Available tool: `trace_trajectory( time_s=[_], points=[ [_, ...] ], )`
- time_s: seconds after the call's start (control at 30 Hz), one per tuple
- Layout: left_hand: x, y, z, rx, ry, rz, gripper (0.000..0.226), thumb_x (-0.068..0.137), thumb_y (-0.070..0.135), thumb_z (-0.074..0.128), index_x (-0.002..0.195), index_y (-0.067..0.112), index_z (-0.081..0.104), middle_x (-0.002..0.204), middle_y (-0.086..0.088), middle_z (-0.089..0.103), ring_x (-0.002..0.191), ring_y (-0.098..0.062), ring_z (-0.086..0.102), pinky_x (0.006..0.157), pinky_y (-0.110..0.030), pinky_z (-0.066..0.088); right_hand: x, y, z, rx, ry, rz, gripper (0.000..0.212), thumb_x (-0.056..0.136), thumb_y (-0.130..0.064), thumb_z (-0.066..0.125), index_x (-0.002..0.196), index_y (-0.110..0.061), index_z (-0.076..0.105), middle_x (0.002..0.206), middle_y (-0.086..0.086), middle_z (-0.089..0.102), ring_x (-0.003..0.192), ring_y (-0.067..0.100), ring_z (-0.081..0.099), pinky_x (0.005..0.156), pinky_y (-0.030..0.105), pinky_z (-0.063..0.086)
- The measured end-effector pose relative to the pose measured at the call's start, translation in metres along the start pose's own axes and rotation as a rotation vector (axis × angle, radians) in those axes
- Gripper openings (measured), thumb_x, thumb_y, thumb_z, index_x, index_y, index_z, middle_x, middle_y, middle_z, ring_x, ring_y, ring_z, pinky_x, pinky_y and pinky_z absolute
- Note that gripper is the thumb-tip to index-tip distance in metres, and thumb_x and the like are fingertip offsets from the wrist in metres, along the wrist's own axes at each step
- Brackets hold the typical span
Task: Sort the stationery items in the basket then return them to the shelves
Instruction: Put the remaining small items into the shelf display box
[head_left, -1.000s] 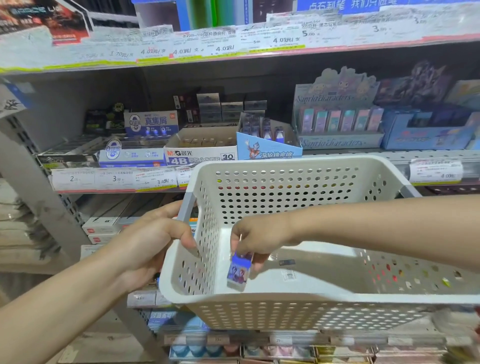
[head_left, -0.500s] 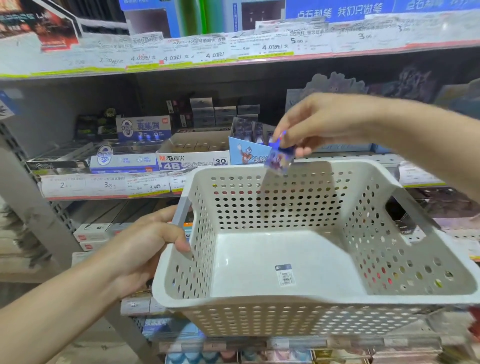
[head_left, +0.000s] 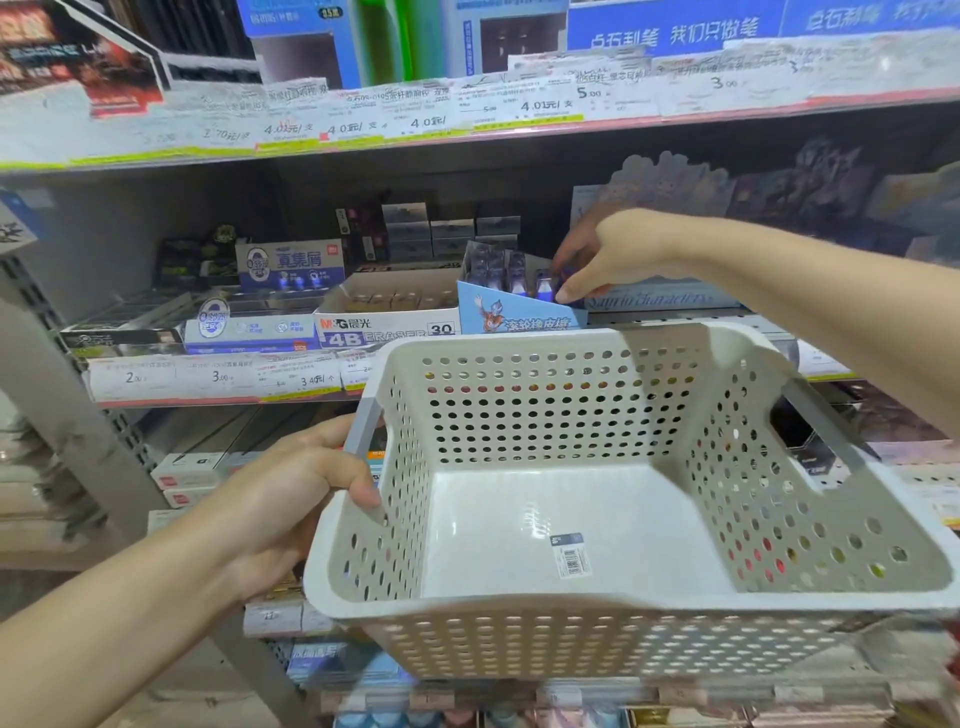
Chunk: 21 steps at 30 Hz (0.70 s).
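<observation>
White price tags line the shelf edge at the far left, above boxed erasers. Next comes the left hand, its fingers curled round the grey handle at the left end of the basket, holding it up in front of the shelves. The basket's floor shows only a barcode sticker; no stationery is visible inside it. Behind its far rim, on the shelf, a 4B box sits beside a blue display box with a cartoon figure on its front and small packets standing in it. Further right, the right hand reaches into that display box, thumb and fingers pinched on a small blue-purple eraser at the box's right end; whether the eraser already rests among the others I cannot tell, since the spot is blurred. By my reading the sorting is nearly finished: this looks like the last item, and what remains is to seat it and let go.
</observation>
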<state>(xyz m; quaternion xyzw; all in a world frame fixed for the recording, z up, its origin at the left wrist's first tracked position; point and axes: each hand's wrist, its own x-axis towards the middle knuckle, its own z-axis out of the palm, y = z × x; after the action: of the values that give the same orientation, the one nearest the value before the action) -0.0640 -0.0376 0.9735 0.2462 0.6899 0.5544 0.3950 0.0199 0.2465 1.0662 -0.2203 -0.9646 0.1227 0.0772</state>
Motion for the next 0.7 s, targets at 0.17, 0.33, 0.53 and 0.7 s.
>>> trace_trajectory(
  time_s=[0.17, 0.33, 0.53, 0.7],
  points=[
    [0.0025, -0.0047, -0.0027, 0.013, 0.036, 0.066, 0.070, 0.052, 0.001, 0.054, 0.117, 0.021, 0.064, 0.114, -0.021, 0.067, 0.109, -0.042, 0.061, 0.090, -0.048, 0.050, -0.0004, -0.0057, -0.0043, -0.028, -0.170, 0.028, 0.035, 0.089, -0.030, 0.062, 0.121, -0.015, 0.058, 0.106, 0.000, 0.062, 0.080, 0.009, 0.057, 0.065, 0.016, 0.038],
    [0.0052, -0.0083, -0.0063, 0.045, 0.039, 0.075, 0.069, 0.054, 0.003, 0.055, 0.120, 0.022, 0.062, 0.116, -0.019, 0.067, 0.110, -0.038, 0.062, 0.095, -0.049, 0.048, 0.0023, -0.0058, -0.0014, -0.139, -0.173, -0.013, 0.041, 0.090, -0.030, 0.060, 0.126, -0.012, 0.054, 0.113, 0.002, 0.061, 0.097, 0.020, 0.059, 0.080, 0.025, 0.045],
    [0.0072, -0.0093, -0.0081, 0.044, 0.026, 0.067, 0.069, 0.055, 0.003, 0.055, 0.120, 0.022, 0.062, 0.116, -0.019, 0.067, 0.109, -0.038, 0.062, 0.095, -0.051, 0.048, 0.0036, -0.0025, 0.0026, -0.020, -0.178, -0.007, 0.033, 0.095, -0.021, 0.052, 0.125, -0.008, 0.052, 0.100, -0.001, 0.063, 0.076, 0.009, 0.062, 0.070, 0.019, 0.047],
    [0.0066, -0.0088, -0.0081, 0.035, 0.034, 0.062, 0.071, 0.054, 0.003, 0.056, 0.122, 0.021, 0.061, 0.118, -0.020, 0.066, 0.112, -0.040, 0.060, 0.097, -0.051, 0.046, 0.0076, -0.0056, 0.0025, -0.035, -0.202, -0.005, 0.029, 0.095, -0.018, 0.053, 0.122, -0.008, 0.053, 0.091, -0.004, 0.059, 0.073, 0.005, 0.059, 0.060, 0.014, 0.044]
  ],
)
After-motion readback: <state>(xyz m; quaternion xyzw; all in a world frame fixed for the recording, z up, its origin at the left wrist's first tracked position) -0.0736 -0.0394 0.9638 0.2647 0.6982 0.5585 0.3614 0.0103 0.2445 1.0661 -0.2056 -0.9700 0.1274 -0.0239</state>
